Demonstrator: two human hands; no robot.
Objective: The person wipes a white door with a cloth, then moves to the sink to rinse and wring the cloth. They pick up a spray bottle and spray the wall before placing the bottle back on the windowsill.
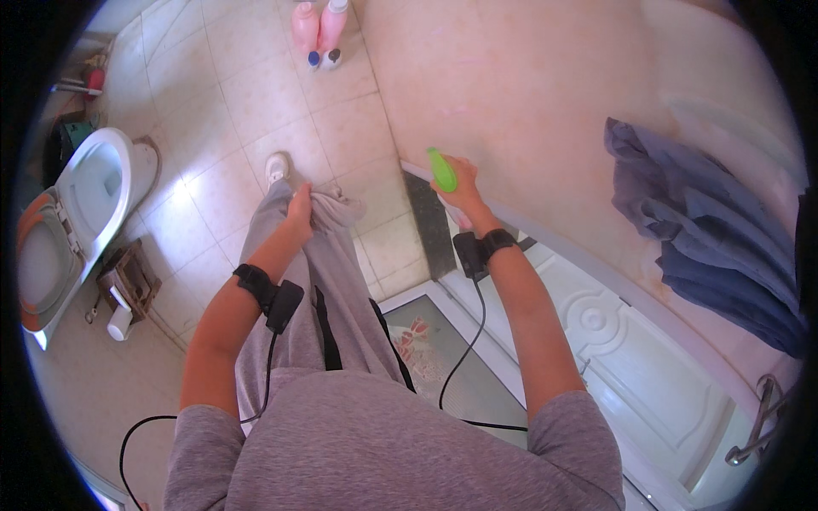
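Observation:
My left hand is closed around a bunched, pale grey cloth, which hangs beside it in front of my trousers. My right hand is wrapped round what looks like a spray bottle with a bright green head. Its head points up and away from me, and a pale pinkish part shows below my fingers; the rest of it is hidden by my hand. This hand is close to the wall on the right.
A white toilet with its lid raised stands at the left, a small wooden stand near it. Pink bottles stand on the tiled floor ahead. Dark blue-grey clothes hang on the right wall. A white door is at my right.

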